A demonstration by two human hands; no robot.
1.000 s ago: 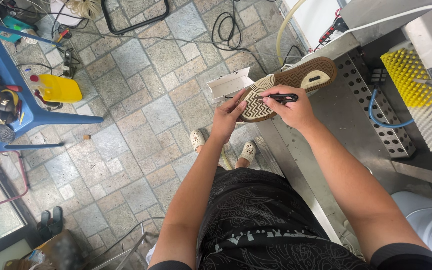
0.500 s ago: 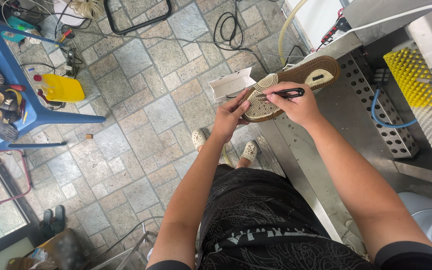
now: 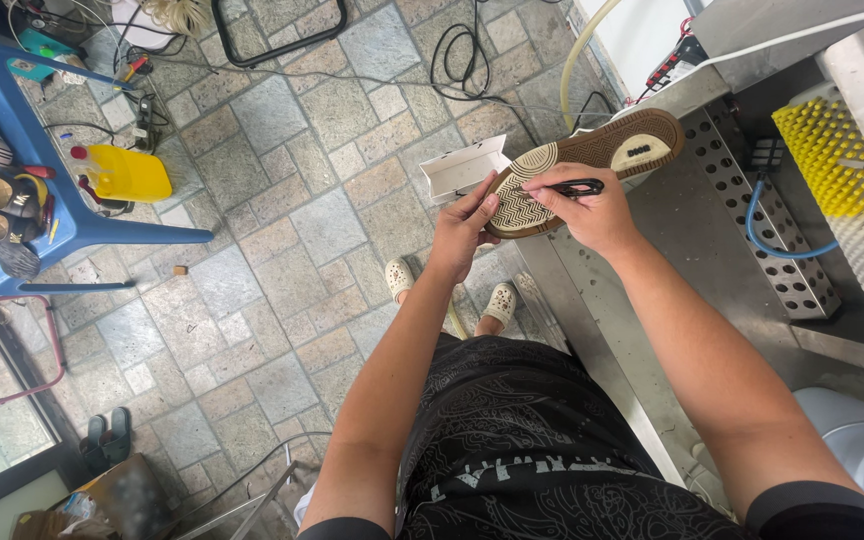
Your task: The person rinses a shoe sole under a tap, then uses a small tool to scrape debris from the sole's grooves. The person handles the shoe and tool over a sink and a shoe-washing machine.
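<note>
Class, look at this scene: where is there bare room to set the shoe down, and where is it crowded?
Free: the steel counter between the right hand and the perforated panel; the paving between the blue table and the person's feet. Crowded: cables at the top, the yellow brush at right, and the tabletop.

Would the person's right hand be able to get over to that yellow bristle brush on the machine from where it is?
Probably yes. The right hand holds a black tool against the shoe; only open steel worktop lies between it and the yellow brush. The hand is occupied, though.

shoe (image 3: 592,165) | brown-cream sole up, held tilted | black pick (image 3: 574,187) on sole
</note>
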